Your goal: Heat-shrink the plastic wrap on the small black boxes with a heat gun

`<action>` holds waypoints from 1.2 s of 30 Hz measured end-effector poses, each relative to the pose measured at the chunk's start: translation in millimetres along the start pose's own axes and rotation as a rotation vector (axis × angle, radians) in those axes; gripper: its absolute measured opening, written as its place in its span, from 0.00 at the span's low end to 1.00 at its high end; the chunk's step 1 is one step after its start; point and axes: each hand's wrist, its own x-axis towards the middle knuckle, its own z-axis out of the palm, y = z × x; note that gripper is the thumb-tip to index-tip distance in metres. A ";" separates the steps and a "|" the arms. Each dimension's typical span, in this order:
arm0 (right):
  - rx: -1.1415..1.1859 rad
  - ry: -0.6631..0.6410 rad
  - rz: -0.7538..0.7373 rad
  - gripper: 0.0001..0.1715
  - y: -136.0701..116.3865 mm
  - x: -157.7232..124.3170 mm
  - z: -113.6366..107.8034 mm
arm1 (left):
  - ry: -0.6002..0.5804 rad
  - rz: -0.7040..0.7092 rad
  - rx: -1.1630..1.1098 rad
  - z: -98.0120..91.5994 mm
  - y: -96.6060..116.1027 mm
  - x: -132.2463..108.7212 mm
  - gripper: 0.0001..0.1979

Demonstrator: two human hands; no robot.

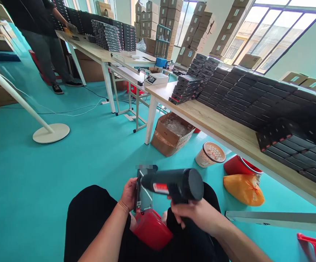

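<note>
Between my knees, my left hand [128, 193] grips a thin black box [146, 200] by its left side. Printed labels mark the box's lower end, and part of its face is covered by the tool in front. My right hand [188, 215] is closed around the handle of a black heat gun [174, 182] with a red-and-white label. The gun's nozzle points left, over the box. A red plastic object [153, 233], perhaps a stool, shows below the box between my legs.
On the right, a wooden-topped table [201, 111] carries stacked black boxes [237, 94]. Beneath it stand a cardboard carton [165, 136], a waste basket [209, 154] and an orange bag [244, 190]. A fan stand [51, 133] and another person [42, 36] are at left.
</note>
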 end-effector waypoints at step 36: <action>0.039 0.027 0.062 0.10 27.4 -24.7 -17.4 | -0.096 0.076 -0.052 4.8 11.2 -12.2 0.23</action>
